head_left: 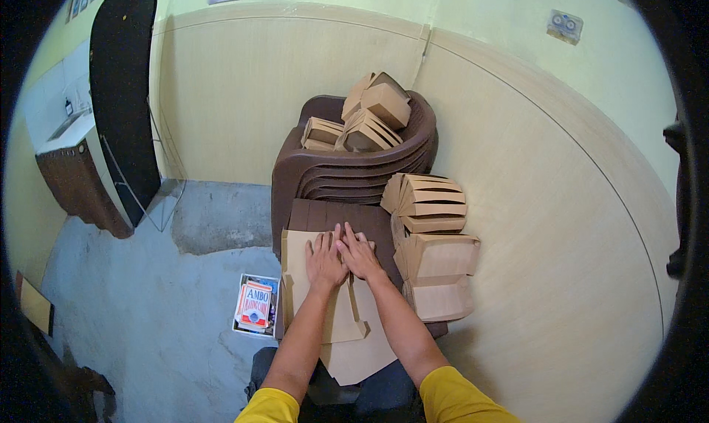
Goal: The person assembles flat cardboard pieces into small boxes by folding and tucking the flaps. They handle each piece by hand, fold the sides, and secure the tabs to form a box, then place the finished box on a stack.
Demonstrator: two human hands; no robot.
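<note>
Cardboard blank [332, 305] flat, long axis toward person; both hands [341, 259] pressing far end.

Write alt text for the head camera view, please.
Both hands, left hand and right hand, press flat on an unfolded brown cardboard sheet on a dark stool. Folded cardboard boxes stack beside it and on stacked brown plastic chairs.

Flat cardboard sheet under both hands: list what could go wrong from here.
1. The flat cardboard sheet overhangs the brown surface toward the lap, so it may slide as the left hand and right hand press.
2. The folded boxes stacked at the right edge could topple if bumped.
</note>
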